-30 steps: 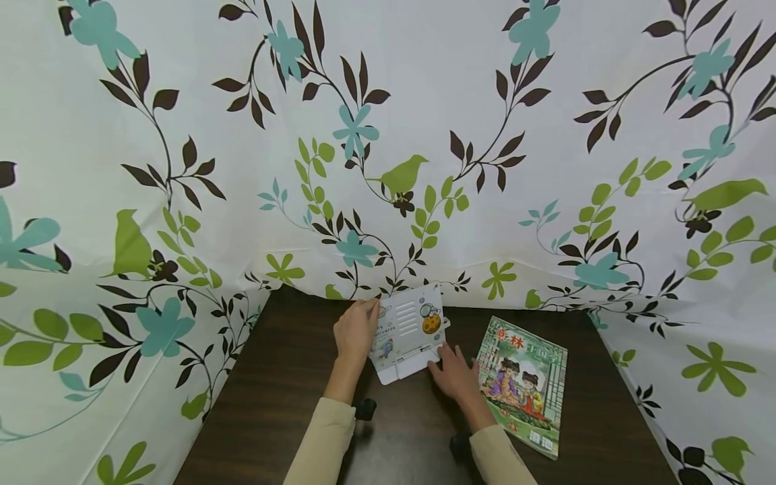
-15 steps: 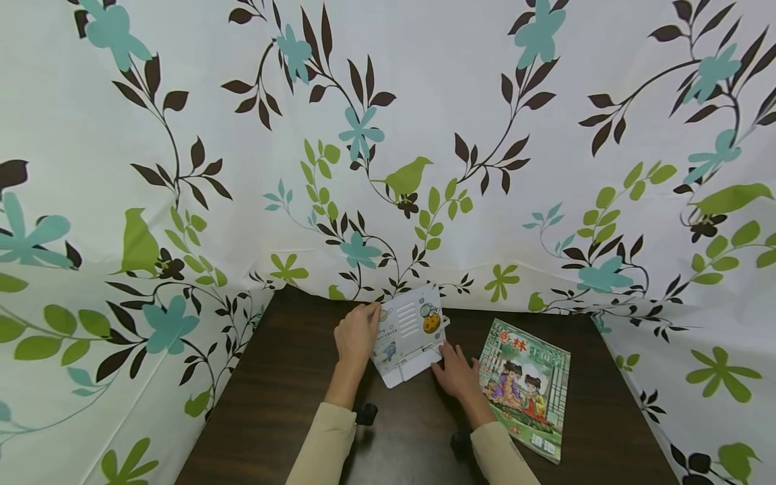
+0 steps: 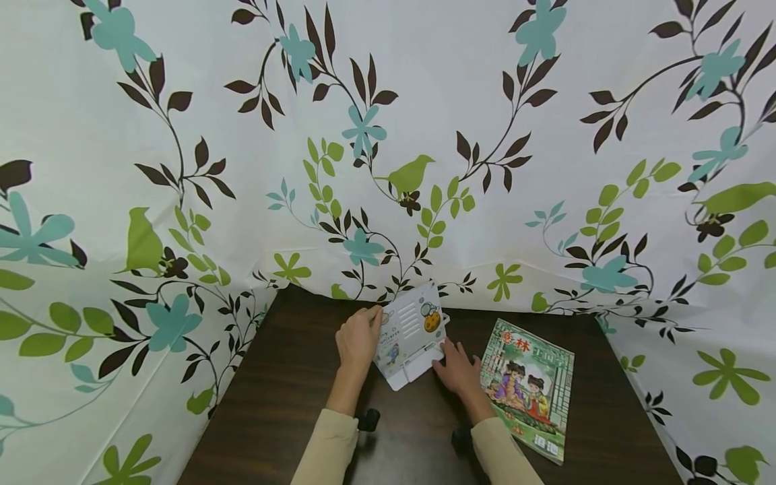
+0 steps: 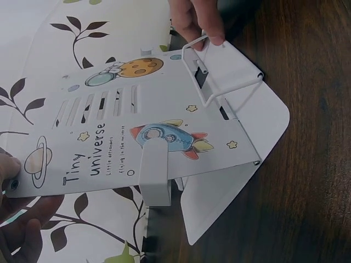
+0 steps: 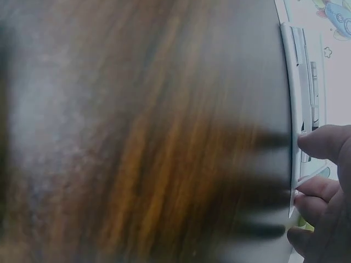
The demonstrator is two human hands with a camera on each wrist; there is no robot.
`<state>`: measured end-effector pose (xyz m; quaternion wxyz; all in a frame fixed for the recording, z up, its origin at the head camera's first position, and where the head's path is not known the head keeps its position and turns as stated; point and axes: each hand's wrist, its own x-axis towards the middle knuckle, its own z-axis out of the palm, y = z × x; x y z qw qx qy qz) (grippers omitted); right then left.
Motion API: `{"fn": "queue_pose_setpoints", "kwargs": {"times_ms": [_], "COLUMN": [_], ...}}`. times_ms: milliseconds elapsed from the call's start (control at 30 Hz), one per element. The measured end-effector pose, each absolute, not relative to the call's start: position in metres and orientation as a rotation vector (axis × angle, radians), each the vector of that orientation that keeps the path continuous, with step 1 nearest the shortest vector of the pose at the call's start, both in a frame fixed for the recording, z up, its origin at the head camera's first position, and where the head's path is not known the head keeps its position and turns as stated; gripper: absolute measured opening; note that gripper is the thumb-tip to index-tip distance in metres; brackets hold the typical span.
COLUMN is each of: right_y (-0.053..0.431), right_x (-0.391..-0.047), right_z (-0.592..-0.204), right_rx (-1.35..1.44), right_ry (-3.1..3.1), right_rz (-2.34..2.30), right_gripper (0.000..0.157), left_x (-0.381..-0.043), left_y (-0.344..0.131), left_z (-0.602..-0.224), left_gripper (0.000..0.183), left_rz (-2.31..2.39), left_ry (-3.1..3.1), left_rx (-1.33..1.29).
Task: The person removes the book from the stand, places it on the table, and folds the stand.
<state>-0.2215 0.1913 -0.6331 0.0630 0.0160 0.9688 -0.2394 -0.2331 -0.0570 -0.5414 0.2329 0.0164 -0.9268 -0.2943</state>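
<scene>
A white book stand [image 3: 405, 342] printed with "Tiny universe", a rocket and planets leans back near the far edge of the table. My left hand [image 3: 356, 342] grips the top left corner of its panel, thumb on the printed face in the left wrist view. Down at the right end of the base, my right hand [image 3: 459, 369] pinches the edge between thumb and fingers. A white wire page holder [image 4: 233, 93] sticks out beside those fingers, and a white clip [image 4: 155, 175] sits on the panel's edge. The back of the panel is mostly hidden.
A magazine [image 3: 527, 397] with a green illustrated cover lies right of my right hand. The dark wooden table [image 3: 267, 397] ends at a white cloth [image 3: 473, 229] with leaves and birds, which hangs behind and at both sides.
Both hands keep their hold on the book stand. Its lower edge has turned slightly to the right, and the whole head view has shifted a little.
</scene>
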Motion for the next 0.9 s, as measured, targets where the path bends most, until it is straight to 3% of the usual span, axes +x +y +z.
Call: {"fn": "queue_pose_setpoints", "kwargs": {"times_ms": [900], "right_y": [0.194], "right_x": [-0.242], "right_z": [-0.632], "right_rx": [0.034], "right_ry": [2.851], "right_rz": [-0.794], "right_gripper": [0.068], "left_x": [-0.215], "left_y": [-0.049], "left_z": [-0.542], "left_gripper": [0.02], "left_rz": [-1.052], "left_ry": [-2.51], "left_rx": [0.005]}}
